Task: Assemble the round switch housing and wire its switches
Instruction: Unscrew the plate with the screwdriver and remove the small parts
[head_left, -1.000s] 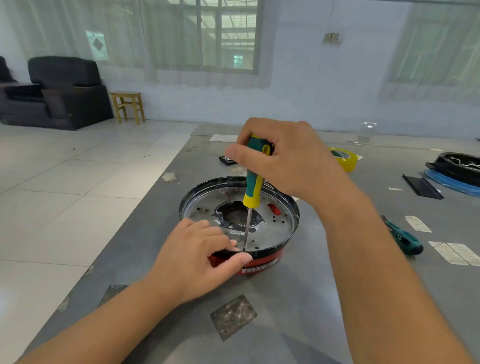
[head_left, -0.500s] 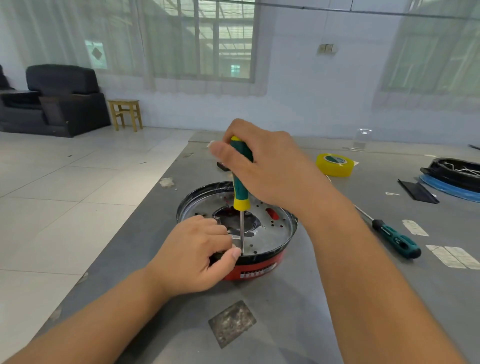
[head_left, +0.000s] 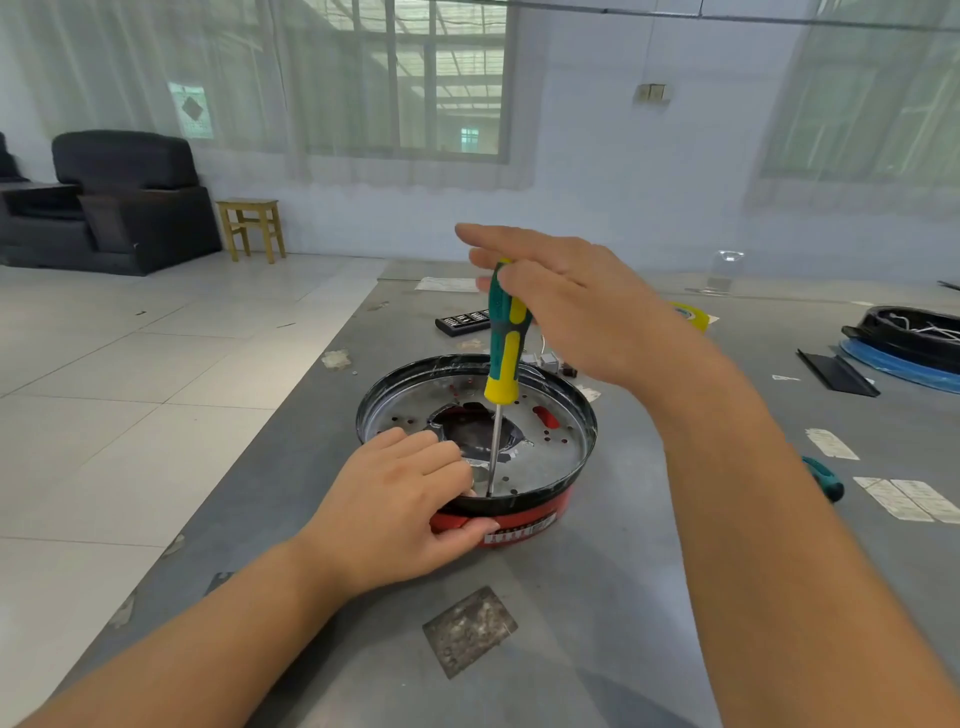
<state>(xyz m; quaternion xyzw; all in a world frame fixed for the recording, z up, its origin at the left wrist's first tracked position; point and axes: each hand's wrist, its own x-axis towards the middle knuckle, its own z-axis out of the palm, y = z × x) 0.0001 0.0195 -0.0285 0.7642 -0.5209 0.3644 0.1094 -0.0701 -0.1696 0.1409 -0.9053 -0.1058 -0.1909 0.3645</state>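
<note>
Resting on the near rim of the round switch housing (head_left: 540, 457), the left hand (head_left: 400, 514) curls its fingers (head_left: 441, 454) inside the black rim while its thumb presses the red outer wall. Just right of those fingers, the screwdriver (head_left: 503, 358) stands upright, its tip on the metal plate near the rim. Right of the handle, the right hand (head_left: 582, 306) has fingers straight and spread, touching the handle's top. The housing sits on the grey table (head_left: 597, 597).

1 head view looks down, near the table (head_left: 597, 597).
</note>
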